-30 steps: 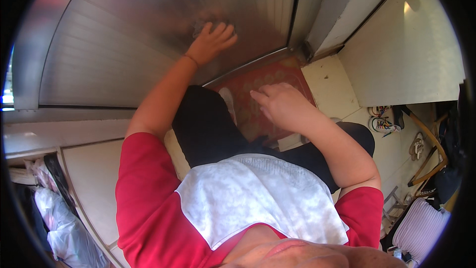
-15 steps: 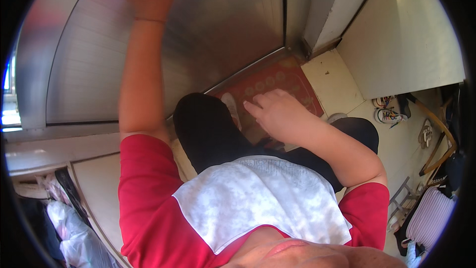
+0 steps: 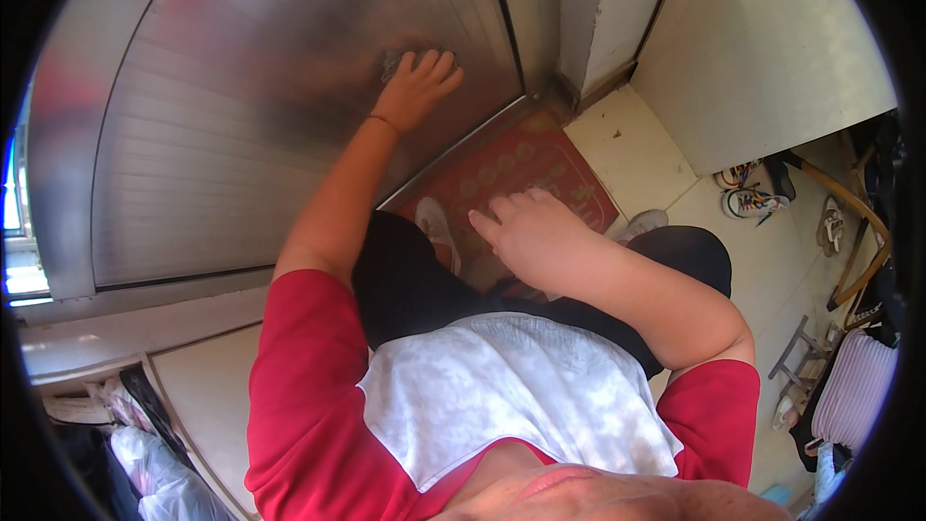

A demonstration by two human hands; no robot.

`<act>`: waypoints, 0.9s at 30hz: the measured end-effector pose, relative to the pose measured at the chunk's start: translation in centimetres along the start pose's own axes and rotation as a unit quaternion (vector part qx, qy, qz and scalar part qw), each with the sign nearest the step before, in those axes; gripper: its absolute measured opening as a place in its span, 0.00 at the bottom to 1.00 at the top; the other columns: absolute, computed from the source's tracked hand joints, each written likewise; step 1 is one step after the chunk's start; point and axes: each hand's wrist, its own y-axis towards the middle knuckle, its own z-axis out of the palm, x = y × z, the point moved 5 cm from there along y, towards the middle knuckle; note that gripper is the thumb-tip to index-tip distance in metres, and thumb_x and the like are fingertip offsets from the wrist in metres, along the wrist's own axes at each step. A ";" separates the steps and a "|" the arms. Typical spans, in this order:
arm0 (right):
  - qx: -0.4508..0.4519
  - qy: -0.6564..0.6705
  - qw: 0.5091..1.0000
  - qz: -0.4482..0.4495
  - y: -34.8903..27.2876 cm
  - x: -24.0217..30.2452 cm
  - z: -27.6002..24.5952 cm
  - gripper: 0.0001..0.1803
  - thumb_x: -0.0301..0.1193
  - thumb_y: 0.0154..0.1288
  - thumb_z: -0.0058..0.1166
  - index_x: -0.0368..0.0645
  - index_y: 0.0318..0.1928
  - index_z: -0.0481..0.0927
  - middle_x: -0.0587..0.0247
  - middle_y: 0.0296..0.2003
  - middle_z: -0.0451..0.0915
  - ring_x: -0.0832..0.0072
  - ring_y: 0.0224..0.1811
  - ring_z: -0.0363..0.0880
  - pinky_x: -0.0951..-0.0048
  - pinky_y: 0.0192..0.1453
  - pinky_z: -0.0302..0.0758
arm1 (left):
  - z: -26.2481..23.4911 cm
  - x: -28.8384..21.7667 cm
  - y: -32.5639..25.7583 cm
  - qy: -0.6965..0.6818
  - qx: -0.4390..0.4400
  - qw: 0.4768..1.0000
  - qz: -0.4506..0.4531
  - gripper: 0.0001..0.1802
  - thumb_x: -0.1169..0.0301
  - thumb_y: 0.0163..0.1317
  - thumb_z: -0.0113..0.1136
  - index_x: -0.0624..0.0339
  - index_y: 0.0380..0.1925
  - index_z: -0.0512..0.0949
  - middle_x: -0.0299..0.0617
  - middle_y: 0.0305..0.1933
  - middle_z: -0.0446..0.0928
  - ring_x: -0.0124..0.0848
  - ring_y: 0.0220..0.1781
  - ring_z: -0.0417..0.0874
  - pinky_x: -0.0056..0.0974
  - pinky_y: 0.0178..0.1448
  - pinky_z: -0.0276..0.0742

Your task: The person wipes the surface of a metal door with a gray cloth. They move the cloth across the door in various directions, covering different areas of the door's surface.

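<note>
My left hand (image 3: 417,87) presses a crumpled dark grey wad (image 3: 390,64), a rag or scouring pad, against a ribbed metal door panel (image 3: 222,135). Its fingers bend over the wad, which is mostly hidden beneath them. The wad and hand reflect dimly in the shiny panel. In front of my body, above my bent knees, my right hand (image 3: 540,239) hovers with loosely curved fingers, slightly apart. Nothing shows in it, though the palm is turned out of sight.
A red mat (image 3: 540,156) lies at the door's foot, under my shoes. To the right are a white board or door (image 3: 781,58), colourful-laced shoes (image 3: 752,203), a wooden chair frame (image 3: 849,198) and a striped pink cushion (image 3: 857,391). Plastic bags (image 3: 159,473) sit at lower left.
My left hand has come down and to the right across the metal panel, from the top edge of the view, with the grey wad now visible. The right hand stays nearly in place.
</note>
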 end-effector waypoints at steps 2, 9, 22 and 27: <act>0.014 0.005 1.000 0.008 -0.3 0.1 -0.4 0.36 0.34 0.48 0.65 0.36 0.59 0.72 0.56 0.42 0.78 0.63 0.46 0.77 0.65 0.52 0.69 | -1.3 1.4 0.9 -0.029 0.008 1.000 -0.004 0.27 0.70 0.56 0.55 0.40 0.58 0.70 0.37 0.61 0.67 0.37 0.62 0.66 0.49 0.59 0.63; 0.055 0.029 0.998 0.029 -0.7 0.7 -1.3 0.32 0.34 0.56 0.58 0.35 0.61 0.70 0.50 0.45 0.76 0.59 0.48 0.75 0.62 0.54 0.68 | -16.2 13.6 6.1 0.123 -0.266 0.940 -0.172 0.27 0.75 0.53 0.58 0.41 0.55 0.73 0.40 0.57 0.70 0.41 0.60 0.70 0.51 0.59 0.64; 0.025 0.009 0.999 0.039 -2.0 0.3 -0.5 0.28 0.30 0.58 0.51 0.35 0.60 0.72 0.53 0.41 0.77 0.63 0.43 0.76 0.63 0.50 0.69 | -14.3 10.9 11.4 0.138 -0.295 0.912 -0.248 0.22 0.68 0.55 0.58 0.44 0.52 0.73 0.42 0.58 0.70 0.42 0.62 0.66 0.52 0.60 0.61; 0.050 0.015 0.997 0.057 -2.1 0.3 -0.6 0.27 0.28 0.58 0.48 0.34 0.60 0.71 0.51 0.43 0.77 0.60 0.47 0.75 0.64 0.53 0.67 | -5.8 5.0 10.3 0.105 -0.214 0.947 -0.216 0.22 0.67 0.58 0.56 0.33 0.54 0.71 0.32 0.57 0.68 0.37 0.59 0.68 0.53 0.58 0.62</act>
